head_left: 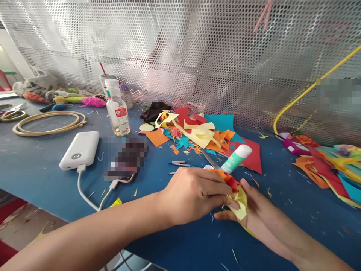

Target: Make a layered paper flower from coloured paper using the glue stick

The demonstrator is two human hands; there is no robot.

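A small piece of layered yellow, red and orange paper (240,202) is between my two hands, above the blue table. My left hand (197,194) reaches over it from the left, its fingers closed on the paper. From the right, my right hand (255,209) cups the yellow part, with thumb and fingers round its edge. The palm side and some fingertips are hidden by the paper. Just behind my hands stands a tilted glue stick (236,159) with a white cap and teal label. Scissor blades (211,159) lie beside it.
Coloured paper scraps (197,131) are heaped behind my hands, and more paper (335,169) lies at the right. On the left are a glass bottle (117,113), a phone (128,160), a white power bank (80,150) with its cable, and a coiled hoop (49,133).
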